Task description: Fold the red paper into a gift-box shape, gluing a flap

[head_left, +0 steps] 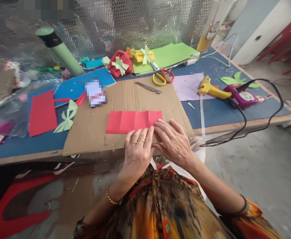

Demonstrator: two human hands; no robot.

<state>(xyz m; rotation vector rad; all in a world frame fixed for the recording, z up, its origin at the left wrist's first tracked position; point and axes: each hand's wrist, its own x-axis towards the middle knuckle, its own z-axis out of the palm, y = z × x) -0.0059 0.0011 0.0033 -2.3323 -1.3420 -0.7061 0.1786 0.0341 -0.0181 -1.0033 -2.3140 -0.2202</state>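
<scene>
Left hand (138,147), right hand (175,143): fingers together at red strip (127,122), near right; grip unclear. Uneven pressure could skew creases.

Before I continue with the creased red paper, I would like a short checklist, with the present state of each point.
1. Red paper lying on the cardboard: ok.
2. Left-hand grip and right-hand grip at the paper: ok.
3. Cardboard free of tools: not ok; the grey metal strip and scissors lie on it.
4. Both tools apart from the red paper: ok.
5. Glue gun hot: cannot tell.
</scene>
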